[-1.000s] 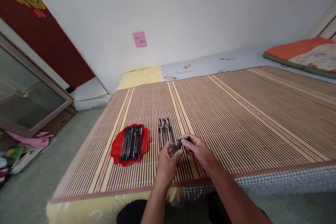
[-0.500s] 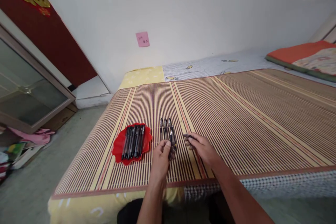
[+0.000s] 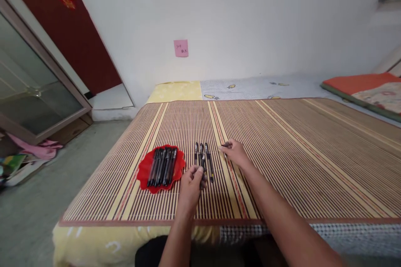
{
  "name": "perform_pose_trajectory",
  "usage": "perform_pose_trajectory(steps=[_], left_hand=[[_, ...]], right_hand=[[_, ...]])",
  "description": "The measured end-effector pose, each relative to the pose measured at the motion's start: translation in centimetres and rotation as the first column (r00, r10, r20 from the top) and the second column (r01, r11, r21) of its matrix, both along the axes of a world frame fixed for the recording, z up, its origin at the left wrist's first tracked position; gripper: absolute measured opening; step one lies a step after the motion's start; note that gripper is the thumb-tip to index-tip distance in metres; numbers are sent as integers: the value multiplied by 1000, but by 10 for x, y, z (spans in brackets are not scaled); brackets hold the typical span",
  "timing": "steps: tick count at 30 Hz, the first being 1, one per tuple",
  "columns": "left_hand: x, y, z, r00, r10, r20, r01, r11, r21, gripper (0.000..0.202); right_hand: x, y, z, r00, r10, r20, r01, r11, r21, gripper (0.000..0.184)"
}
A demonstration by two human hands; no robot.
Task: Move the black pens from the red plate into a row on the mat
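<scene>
Three pens [image 3: 209, 160] lie side by side on a striped mat [image 3: 282, 167] over a bed [image 3: 94, 244], far ends roughly level; the rightmost shows yellow near its lower end. Left hand [image 3: 190, 181]: grip closed on another pen [image 3: 203, 161], dark end pointing away from the body, overlapping the row from this angle; whether it touches the row, cannot tell. Right hand [image 3: 235, 152]: grip pinched narrow on a small dark piece [image 3: 224, 145], possibly a cap, right of the row and apart from it. Red scalloped plate [image 3: 143, 172] to the left, more dark pens [image 3: 162, 167] lying lengthwise on it. Step in hand, my judgement: one pen handled in two parts, one per hand. Any next move calls for a secure left pinch and clearance over the row, lest those pens roll.
</scene>
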State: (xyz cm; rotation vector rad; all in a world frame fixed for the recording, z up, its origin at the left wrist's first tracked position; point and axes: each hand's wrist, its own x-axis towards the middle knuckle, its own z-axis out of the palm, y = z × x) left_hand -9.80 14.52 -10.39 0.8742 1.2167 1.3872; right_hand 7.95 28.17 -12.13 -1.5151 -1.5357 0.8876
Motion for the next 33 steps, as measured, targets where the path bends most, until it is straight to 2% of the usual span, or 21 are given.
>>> perform_pose_trajectory(steps=[4, 9, 14, 22, 33], left_hand=[[-2, 1, -1, 1000, 26, -6, -26, 1000, 17, 35], [-5, 2, -4, 999, 36, -14, -36, 999, 12, 31], [-7, 2, -1, 999, 36, -17, -36, 999, 2, 31], [-9, 2, 1, 999, 51, -2, -51, 999, 5, 32], [-10, 3, -7, 999, 41, -28, -41, 999, 17, 29]], right_hand=[[-26, 37, -4, 984, -9, 176, 14, 1000, -27, 24], [-47, 55, -17, 973, -25, 230, 36, 998, -44, 29], [-52, 58, -23, 978, 30, 208, -7, 994, -113, 21], [-44, 52, -22, 990, 102, 96, -82, 976, -200, 10], [-47, 46, -20, 996, 85, 22, -77, 966, -246, 15]])
